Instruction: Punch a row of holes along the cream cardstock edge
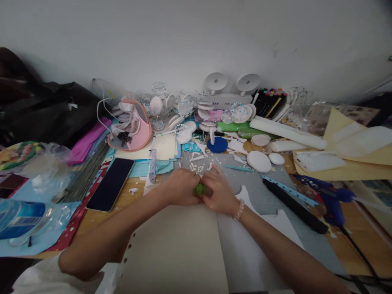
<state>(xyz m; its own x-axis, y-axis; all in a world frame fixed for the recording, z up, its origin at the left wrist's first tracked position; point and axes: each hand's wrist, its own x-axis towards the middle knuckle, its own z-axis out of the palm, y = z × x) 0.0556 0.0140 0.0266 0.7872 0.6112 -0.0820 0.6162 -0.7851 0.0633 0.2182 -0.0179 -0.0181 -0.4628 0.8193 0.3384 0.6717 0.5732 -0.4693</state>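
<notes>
My left hand (183, 187) and my right hand (220, 190) meet over the middle of the table, fingers curled in toward each other. Between them shows a small green object (199, 188), mostly covered by the fingers, so its kind is unclear. Both hands are closed around it. Below them lies a cream sheet (177, 249) with a row of dark marks along its left side. White cut sheets (254, 245) spread under my right forearm. Small white scraps (197, 166) are scattered just beyond the hands.
A phone (110, 184) and a water bottle (27, 218) lie on the left. Beyond stand a pink visor (134, 136) and white discs with beads (185, 107). To the right are a white round piece (259, 161), a black rod (294, 206) and a blue glue gun (332, 200).
</notes>
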